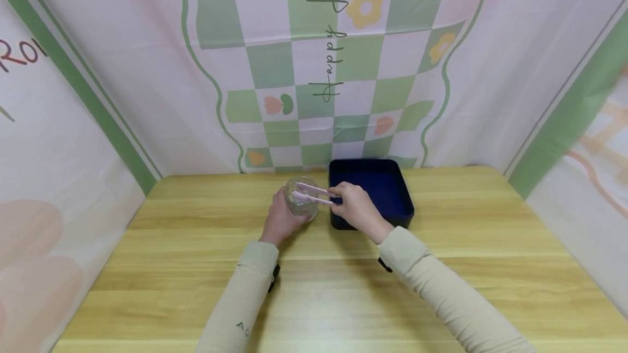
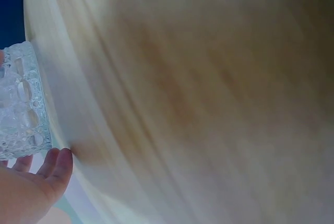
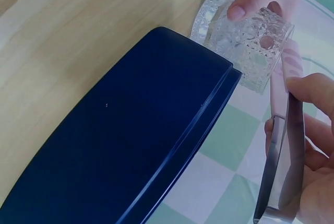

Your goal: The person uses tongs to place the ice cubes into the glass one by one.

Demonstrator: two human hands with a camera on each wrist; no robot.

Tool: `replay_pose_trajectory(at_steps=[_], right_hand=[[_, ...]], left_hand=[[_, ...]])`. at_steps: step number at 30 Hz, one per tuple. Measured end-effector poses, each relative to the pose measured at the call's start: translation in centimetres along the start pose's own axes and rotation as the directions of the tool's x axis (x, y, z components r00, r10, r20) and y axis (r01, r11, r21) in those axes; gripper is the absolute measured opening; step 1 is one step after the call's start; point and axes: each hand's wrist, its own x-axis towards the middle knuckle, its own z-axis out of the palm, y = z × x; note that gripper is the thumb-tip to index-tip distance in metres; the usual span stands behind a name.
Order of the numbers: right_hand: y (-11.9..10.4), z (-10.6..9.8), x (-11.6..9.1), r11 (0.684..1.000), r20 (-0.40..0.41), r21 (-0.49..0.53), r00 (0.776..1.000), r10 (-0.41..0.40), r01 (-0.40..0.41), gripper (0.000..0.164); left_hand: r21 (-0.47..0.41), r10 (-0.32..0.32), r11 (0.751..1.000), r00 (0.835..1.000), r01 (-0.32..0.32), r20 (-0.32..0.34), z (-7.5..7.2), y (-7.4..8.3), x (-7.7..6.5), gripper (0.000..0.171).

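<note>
A clear, textured glass (image 1: 300, 210) stands on the table to the left of a dark blue box. My left hand (image 1: 282, 221) grips it around the side; in the left wrist view the curled fingers (image 2: 61, 174) show by one end of the glass (image 2: 21, 101). A pair of tongs (image 1: 316, 200) with pink tips and a metal body is held between thumb and fingers of my right hand (image 1: 358, 208). The two tips are apart and overlap the glass's mouth in the head view. Glare and texture blur what lies inside the glass.
The square, open-topped dark blue box (image 1: 375, 178) stands at the table's back, just under my right hand and close beside the glass. Behind the wooden table (image 1: 314, 298) hangs a green-and-white checked curtain (image 1: 314, 64), with more cloth on both sides.
</note>
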Motion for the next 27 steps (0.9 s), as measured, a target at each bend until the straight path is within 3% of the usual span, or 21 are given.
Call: replay_pose_trajectory(at_steps=[14, 27], right_hand=[[0.0, 0.1, -0.2, 1.000, -0.047, -0.009, 0.999, -0.001, 0.000, 0.034], [0.6, -1.6, 0.3, 0.999, -0.127, -0.018, 0.991, 0.037, -0.039, 0.039]], left_hand=[[0.002, 0.003, 1.000, 1.000, -0.003, 0.002, -0.1, 0.0, -0.1, 0.095], [0.019, 0.006, 1.000, 1.000, -0.007, 0.025, -0.2, 0.1, -0.1, 0.100]])
